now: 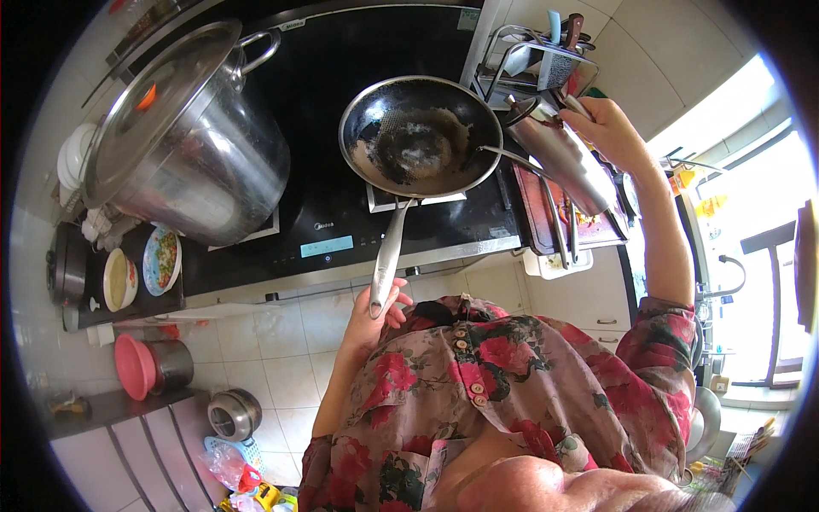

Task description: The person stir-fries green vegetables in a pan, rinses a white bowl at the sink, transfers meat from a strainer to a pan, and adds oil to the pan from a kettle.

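My right hand (608, 128) grips the handle of a stainless-steel oil pot (569, 160), tilted over the cooktop's right side. Its thin spout (512, 156) reaches over the rim of a dark wok (409, 137). I cannot tell whether anything is flowing from it. The wok stands on the black Midea cooktop (307, 160), its inner surface worn and patchy, with no food visible in it. The wok's metal handle (387, 259) points towards me. My left hand (368, 320) is at the handle's end, below it, fingers partly curled; whether they close around it is unclear.
A large lidded steel stockpot (211, 153) occupies the cooktop's left. Beyond it are a bowl of chopped food (163, 261) and an enamel bowl (119, 281). At right, a cutting board (531, 211) lies below a knife rack (537, 54). A white container (556, 264) sits near the counter edge.
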The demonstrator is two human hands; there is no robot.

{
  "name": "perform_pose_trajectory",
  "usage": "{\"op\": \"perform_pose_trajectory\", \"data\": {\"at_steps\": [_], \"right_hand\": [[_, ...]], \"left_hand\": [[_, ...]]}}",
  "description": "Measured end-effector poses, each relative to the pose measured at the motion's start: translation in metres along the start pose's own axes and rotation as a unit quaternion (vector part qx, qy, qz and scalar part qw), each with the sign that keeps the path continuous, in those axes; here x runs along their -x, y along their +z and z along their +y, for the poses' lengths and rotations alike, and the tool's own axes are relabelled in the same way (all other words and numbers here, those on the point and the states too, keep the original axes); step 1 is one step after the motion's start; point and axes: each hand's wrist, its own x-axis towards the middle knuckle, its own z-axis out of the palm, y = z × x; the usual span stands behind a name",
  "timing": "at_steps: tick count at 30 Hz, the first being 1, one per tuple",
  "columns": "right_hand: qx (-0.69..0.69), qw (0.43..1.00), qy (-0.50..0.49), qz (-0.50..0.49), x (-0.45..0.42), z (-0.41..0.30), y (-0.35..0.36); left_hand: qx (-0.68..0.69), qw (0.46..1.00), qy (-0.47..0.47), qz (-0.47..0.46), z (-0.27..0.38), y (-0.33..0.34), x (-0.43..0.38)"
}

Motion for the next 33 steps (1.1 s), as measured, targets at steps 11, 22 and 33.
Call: {"op": "perform_pose_trajectory", "data": {"at_steps": [11,22,33], "right_hand": [[0.025,0.996,-0.073,-0.052,-0.019,-0.041,0.02],[0.011,0.979,-0.202,-0.027,-0.078,-0.05,0.061],[-0.037,0.991,-0.12,0.04,-0.143,-0.003,0.052]], "left_hand": [[0.016,1.0,0.013,0.014,-0.006,-0.003,0.01],[0.025,0.997,0.031,0.06,-0.012,0.015,0.02],[0.011,0.995,0.032,0.092,-0.022,0.07,0.003]]}}
